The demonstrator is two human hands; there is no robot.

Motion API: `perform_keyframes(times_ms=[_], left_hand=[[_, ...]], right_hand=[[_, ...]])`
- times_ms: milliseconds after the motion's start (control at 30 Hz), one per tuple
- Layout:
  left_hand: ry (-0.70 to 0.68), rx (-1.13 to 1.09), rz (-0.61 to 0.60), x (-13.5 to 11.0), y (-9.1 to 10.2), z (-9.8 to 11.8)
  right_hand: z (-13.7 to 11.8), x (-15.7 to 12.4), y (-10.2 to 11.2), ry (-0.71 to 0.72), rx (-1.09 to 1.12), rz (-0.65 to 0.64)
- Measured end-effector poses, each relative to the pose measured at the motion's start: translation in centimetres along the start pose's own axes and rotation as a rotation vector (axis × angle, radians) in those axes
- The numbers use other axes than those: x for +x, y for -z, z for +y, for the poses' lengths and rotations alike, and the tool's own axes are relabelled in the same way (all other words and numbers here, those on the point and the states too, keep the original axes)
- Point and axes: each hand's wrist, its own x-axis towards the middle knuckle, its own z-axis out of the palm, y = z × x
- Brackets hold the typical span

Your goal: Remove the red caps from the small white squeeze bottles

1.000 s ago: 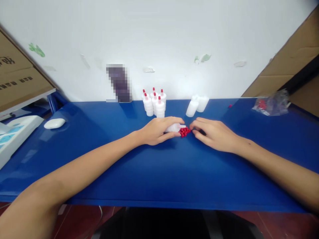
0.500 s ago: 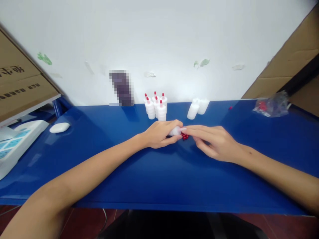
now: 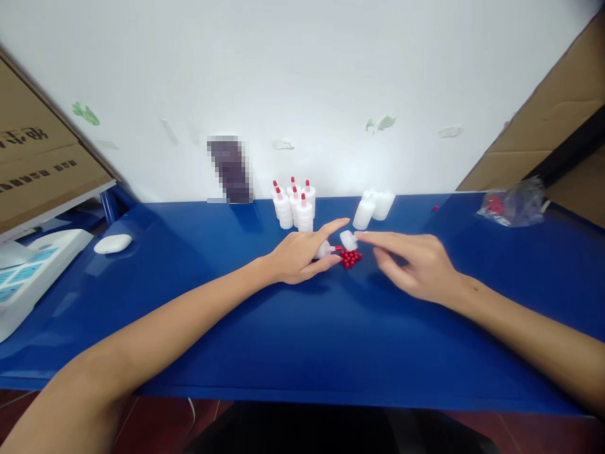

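Note:
In my left hand (image 3: 297, 255) lies a small white squeeze bottle (image 3: 323, 250), on its side, with a red tip on its nozzle pointing right. The index finger and thumb are spread around it; the other fingers are hidden. My right hand (image 3: 418, 261) has a small white piece (image 3: 348, 240) at its outstretched fingertips, with the thumb apart. Whether that piece is a bottle or a nozzle cap I cannot tell. Just below it, a pile of small red caps (image 3: 350, 258) sits on the blue table (image 3: 302, 340).
Several red-tipped white bottles (image 3: 305, 215) stand behind my left hand. A few white bottles (image 3: 363, 213) are grouped further right. One red cap (image 3: 435, 208) lies apart near a clear plastic bag (image 3: 513, 205). At the left are a white oval object (image 3: 113, 243) and a power strip (image 3: 45, 265).
My left index finger has lifted, and the bottle in that hand now shows a red tip. My right hand has moved slightly back with a white piece at its fingertips. More red caps show.

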Motion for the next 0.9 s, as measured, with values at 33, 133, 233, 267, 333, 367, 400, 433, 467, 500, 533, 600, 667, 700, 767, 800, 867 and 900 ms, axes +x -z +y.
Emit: perform_keyframes(times_ms=[33,133,233,267,333,367,400,433,467,500,533,600,667,700,767,800,867,900], left_hand=[[0.008,-0.012,0.005,-0.1,0.0,0.0],[-0.03,-0.073,0.019,-0.2,0.1,-0.4],[-0.149,-0.109,0.028,-0.3,-0.1,-1.0],[-0.181,-0.117,0.033,-0.3,-0.2,-1.2],[-0.203,-0.115,0.05,-0.3,-0.4,-1.4],[-0.202,-0.101,0.061,-0.3,-0.5,-1.4],[-0.198,-0.081,0.071,-0.3,-0.6,-1.5],[-0.194,-0.054,0.08,-0.3,-0.6,-1.5],[-0.193,-0.028,0.089,-0.3,-0.7,-1.4],[-0.19,-0.009,0.092,-0.3,-0.7,-1.4],[-0.187,0.006,0.097,-0.3,-0.7,-1.4],[-0.183,0.018,0.103,-0.2,-0.6,-1.3],[-0.17,0.024,0.105,-0.2,-0.6,-1.1],[-0.158,0.028,0.102,-0.1,-0.5,-1.0],[-0.141,0.037,0.088,0.0,-0.4,-0.8],[-0.14,0.041,0.08,0.0,-0.3,-0.7],[-0.154,0.049,0.076,0.0,-0.2,-0.6],[-0.166,0.052,0.082,0.0,-0.2,-0.5]], right_hand=[[0.5,0.0,0.2,-0.04,-0.019,0.018],[2.7,-0.2,0.7,-0.125,-0.094,0.033],[4.8,-0.6,0.9,-0.133,-0.169,-0.01],[5.3,-0.7,0.9,-0.145,-0.188,-0.038],[6.0,-0.8,0.8,-0.185,-0.213,-0.102],[6.1,-0.9,0.8,-0.209,-0.221,-0.14],[6.1,-0.8,0.6,-0.231,-0.227,-0.182],[6.0,-0.8,0.5,-0.249,-0.23,-0.23],[5.9,-0.7,0.4,-0.265,-0.233,-0.281],[5.7,-0.6,0.2,-0.266,-0.227,-0.328],[5.6,-0.5,0.1,-0.261,-0.214,-0.373],[5.3,-0.3,-0.2,-0.263,-0.203,-0.443],[5.1,-0.2,-0.3,-0.282,-0.203,-0.49],[5.1,-0.2,-0.3,-0.3,-0.205,-0.503],[5.2,-0.1,-0.3,-0.34,-0.208,-0.517],[5.3,-0.1,-0.3,-0.354,-0.211,-0.522],[5.4,0.0,-0.4,-0.366,-0.22,-0.548],[5.5,0.1,-0.5,-0.368,-0.223,-0.568]])
